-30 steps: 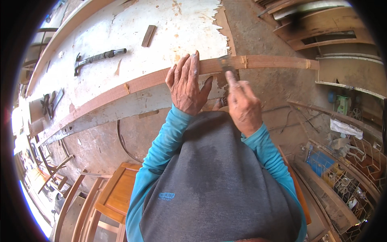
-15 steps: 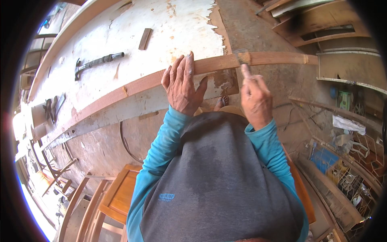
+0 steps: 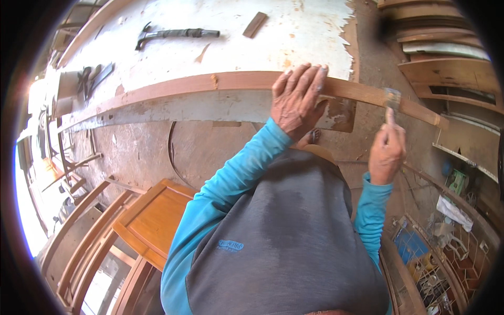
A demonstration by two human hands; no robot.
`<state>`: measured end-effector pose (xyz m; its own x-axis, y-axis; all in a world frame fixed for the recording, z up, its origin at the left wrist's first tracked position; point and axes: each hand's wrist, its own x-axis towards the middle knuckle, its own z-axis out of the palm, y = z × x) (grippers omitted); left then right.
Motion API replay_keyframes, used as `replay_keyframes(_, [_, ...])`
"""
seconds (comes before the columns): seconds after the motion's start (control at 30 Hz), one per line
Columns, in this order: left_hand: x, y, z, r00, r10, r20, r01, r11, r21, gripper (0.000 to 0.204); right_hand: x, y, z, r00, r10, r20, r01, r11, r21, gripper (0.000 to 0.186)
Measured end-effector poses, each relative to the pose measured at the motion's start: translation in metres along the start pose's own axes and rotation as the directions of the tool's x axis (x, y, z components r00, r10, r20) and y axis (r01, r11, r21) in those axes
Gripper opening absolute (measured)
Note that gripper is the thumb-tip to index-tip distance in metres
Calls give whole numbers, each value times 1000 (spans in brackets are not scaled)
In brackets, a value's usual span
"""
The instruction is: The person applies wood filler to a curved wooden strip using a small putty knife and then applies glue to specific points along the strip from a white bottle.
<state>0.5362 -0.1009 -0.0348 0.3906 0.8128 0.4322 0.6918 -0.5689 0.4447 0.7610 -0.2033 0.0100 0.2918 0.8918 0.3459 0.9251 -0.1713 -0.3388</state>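
Standing on the near side of a long wooden strip [image 3: 244, 80], the person wears a dark gray shirt [image 3: 294, 236] with blue sleeves [image 3: 236, 163]. On that same near side, below the strip's left half, sits a shiny brown wooden panel [image 3: 155, 223]. The right hand [image 3: 387, 153] reaches toward the strip's right part, fingers closed around a scraper [image 3: 392, 97], forefinger stretched toward the blade, which touches the wood. The left hand [image 3: 299, 102] lies spread flat over the middle of the strip, fingers nearly straight and side by side, thumb by its near edge. A pale patch of filler [image 3: 214, 81] marks the strip's left stretch. The strip itself runs along the near edge of a white-topped table [image 3: 252, 52], its right end jutting past it. Beyond the strip lie a hammer [image 3: 181, 33] and, farther off, a small wood block [image 3: 255, 24].
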Motion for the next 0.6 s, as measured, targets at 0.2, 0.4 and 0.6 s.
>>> replay_keyframes(0.2, [-2, 2, 5, 999, -34, -5, 34, 999, 5, 91, 2, -17, -10, 994, -85, -73, 93, 990, 110, 55])
replay_keyframes(0.4, [-1, -2, 3, 999, -41, -20, 42, 997, 57, 88, 1, -13, 0, 995, -66, 75, 52, 984, 172, 55])
replay_keyframes(0.6, [2, 6, 0, 999, -47, -3, 47, 999, 8, 89, 2, -8, 0, 991, -119, -57, 130, 953, 274, 52])
